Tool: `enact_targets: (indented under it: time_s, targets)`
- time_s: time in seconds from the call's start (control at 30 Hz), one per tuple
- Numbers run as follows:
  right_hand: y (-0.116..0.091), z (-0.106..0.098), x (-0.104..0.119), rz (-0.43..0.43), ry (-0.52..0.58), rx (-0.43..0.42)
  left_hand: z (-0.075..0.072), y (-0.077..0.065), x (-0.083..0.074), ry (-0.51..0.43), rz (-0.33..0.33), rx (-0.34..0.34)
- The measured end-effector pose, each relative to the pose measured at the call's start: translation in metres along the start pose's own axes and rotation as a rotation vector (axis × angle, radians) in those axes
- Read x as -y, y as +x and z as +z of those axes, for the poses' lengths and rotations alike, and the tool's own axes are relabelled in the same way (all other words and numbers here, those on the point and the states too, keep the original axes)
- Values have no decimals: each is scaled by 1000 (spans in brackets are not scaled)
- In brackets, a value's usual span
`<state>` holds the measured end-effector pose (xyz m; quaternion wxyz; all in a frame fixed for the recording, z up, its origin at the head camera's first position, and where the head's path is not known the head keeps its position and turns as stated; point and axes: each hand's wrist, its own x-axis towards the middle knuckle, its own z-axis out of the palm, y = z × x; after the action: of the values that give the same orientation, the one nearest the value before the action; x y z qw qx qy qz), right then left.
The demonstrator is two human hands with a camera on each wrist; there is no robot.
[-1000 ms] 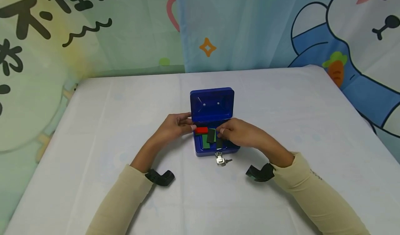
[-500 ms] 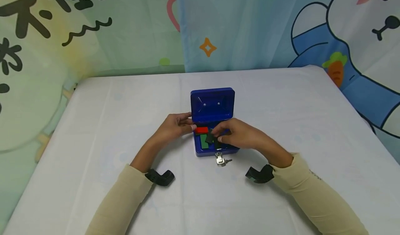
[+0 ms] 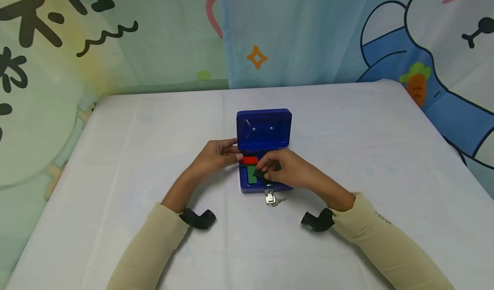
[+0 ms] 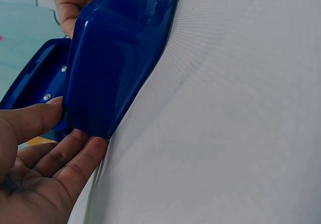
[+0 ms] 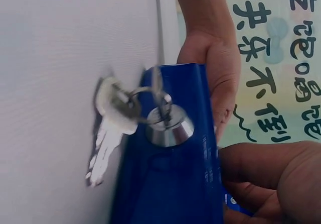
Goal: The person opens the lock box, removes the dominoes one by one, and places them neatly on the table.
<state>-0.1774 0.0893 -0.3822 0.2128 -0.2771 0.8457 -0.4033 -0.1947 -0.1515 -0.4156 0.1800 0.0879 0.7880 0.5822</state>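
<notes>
A small blue metal cash box (image 3: 251, 190) stands on the table with its lid (image 3: 264, 129) raised. My left hand (image 3: 212, 157) holds its left rear corner, thumb at the rim and fingers against the outer wall. Inside lie a red block (image 3: 249, 161) and a green block (image 3: 251, 175). Over the box's right part, my right hand (image 3: 287, 167) pinches a dark flat block (image 3: 257, 173) between thumb and fingers. That hand hides much of the box's inside. On the front wall, a silver lock (image 5: 170, 128) carries a ring with keys (image 5: 113, 108).
A white cloth covers the table (image 3: 173, 122). Behind it hangs a printed curtain (image 3: 293, 37). Black wrist cameras, left (image 3: 198, 219) and right (image 3: 318, 220), are fixed at the sleeve cuffs.
My right hand has moved left over the box and taken hold of the dark block, which has tilted and shifted slightly. The left hand stays at the corner.
</notes>
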Motion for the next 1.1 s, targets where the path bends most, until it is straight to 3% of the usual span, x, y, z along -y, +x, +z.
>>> enact_targets:
  time_s: [0.37,0.6,0.73,0.93,1.1]
  targets:
    - [-2,-1,0,63,-14,13,-1,-1,0,-10,5,14]
    - [-2,-2,-4,18,4,-1,0,0,-2,-12,-11,7]
    - [-3,-4,-5,9,74,-4,0,0,-1,-12,-42,0]
    - [-6,-11,-5,28,178,-39,0,2,-1,-64,-66,7]
    - [-9,-17,-5,54,180,-66,-1,2,0,-147,-71,25]
